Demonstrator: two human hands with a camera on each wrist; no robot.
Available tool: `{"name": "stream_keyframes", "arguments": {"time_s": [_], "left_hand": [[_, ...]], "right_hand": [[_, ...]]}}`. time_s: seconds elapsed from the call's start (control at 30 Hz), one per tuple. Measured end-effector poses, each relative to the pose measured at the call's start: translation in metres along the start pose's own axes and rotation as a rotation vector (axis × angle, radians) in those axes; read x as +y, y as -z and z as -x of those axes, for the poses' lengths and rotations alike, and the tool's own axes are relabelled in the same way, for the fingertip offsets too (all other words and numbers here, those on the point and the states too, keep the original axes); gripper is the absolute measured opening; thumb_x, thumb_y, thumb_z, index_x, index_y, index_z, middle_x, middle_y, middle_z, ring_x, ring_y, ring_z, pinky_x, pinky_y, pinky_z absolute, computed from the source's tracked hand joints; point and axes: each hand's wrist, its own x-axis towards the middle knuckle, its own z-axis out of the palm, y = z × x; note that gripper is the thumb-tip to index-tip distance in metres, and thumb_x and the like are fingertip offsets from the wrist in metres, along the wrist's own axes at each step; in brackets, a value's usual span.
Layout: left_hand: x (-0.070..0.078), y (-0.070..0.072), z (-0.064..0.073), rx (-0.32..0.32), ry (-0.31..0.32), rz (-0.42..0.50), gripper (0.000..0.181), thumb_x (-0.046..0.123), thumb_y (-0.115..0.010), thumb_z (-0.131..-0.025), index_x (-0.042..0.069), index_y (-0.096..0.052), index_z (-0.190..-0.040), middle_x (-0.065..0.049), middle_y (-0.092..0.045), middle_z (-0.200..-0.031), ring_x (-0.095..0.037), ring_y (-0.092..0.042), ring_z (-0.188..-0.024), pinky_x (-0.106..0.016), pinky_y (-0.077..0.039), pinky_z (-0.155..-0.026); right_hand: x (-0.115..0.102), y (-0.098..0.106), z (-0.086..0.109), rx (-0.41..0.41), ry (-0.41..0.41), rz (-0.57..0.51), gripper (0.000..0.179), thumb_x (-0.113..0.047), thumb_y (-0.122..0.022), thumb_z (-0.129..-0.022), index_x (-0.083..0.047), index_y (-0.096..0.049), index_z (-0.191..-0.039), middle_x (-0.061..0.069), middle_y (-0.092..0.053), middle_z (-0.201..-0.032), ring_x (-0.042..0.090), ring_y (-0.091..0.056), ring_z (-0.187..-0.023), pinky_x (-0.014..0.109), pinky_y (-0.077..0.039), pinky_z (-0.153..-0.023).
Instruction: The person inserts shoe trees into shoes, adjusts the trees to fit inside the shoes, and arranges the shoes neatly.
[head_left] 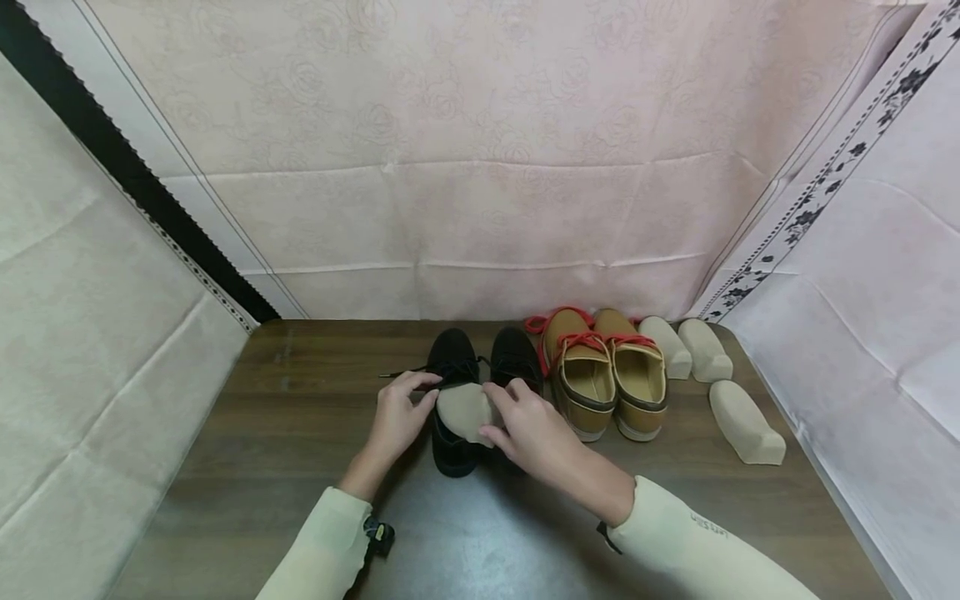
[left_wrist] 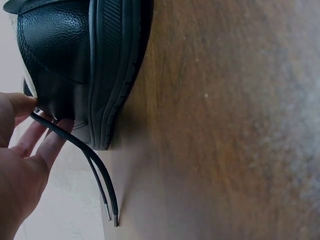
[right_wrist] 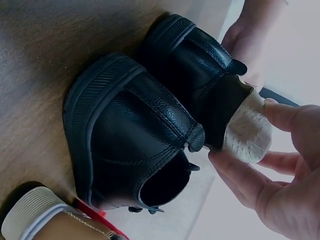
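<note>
Two black lace-up shoes stand side by side, the left black shoe [head_left: 453, 457] and the right black shoe [head_left: 514, 350]. A cream shoe insert [right_wrist: 248, 131] sits partly in the left shoe's opening, its rounded end sticking up. My right hand [head_left: 536, 429] pinches that end between thumb and fingers. At the left side of the same shoe, my left hand [head_left: 397, 417] grips the edge of the opening beside the laces. The black lace [left_wrist: 101, 167] hangs loose past its fingers in the left wrist view, metal tips showing. The insert's front end is hidden inside the shoe.
Tan shoes [head_left: 577, 392] with red laces stand just right of the black pair. Beyond them, three more cream inserts [head_left: 746, 423] lie on the wooden table [head_left: 300, 467]. Patterned cloth [head_left: 480, 208] hangs at the back and both sides.
</note>
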Motion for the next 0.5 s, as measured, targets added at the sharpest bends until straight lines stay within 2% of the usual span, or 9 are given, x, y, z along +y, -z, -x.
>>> {"name": "stream_keyframes", "arguments": {"time_s": [0.23,0.5], "left_hand": [[0.0017,0.0016,0.0003,0.002,0.011,0.018,0.016,0.005,-0.073,-0.095,0.012,-0.078,-0.109,-0.006,-0.074,-0.108,-0.023,-0.070,-0.102,-0.034,-0.059,-0.075],[0.0019,0.0014,-0.0005,0.014,0.004,0.032,0.016,0.005,-0.074,-0.094,0.011,-0.078,-0.108,-0.007,-0.074,-0.106,-0.023,-0.070,-0.100,-0.030,-0.058,-0.072]], "right_hand": [[0.0007,-0.0024,-0.0014,-0.016,-0.032,-0.026,0.056,-0.039,-0.078,-0.092,-0.011,-0.062,-0.138,0.011,-0.064,-0.107,0.010,-0.060,-0.069,0.021,-0.053,-0.058],[0.0026,-0.0077,-0.0009,0.020,-0.076,-0.031,0.059,-0.044,-0.081,-0.088,-0.016,-0.064,-0.137,0.006,-0.063,-0.104,0.006,-0.052,-0.062,0.019,-0.048,-0.054]]}}
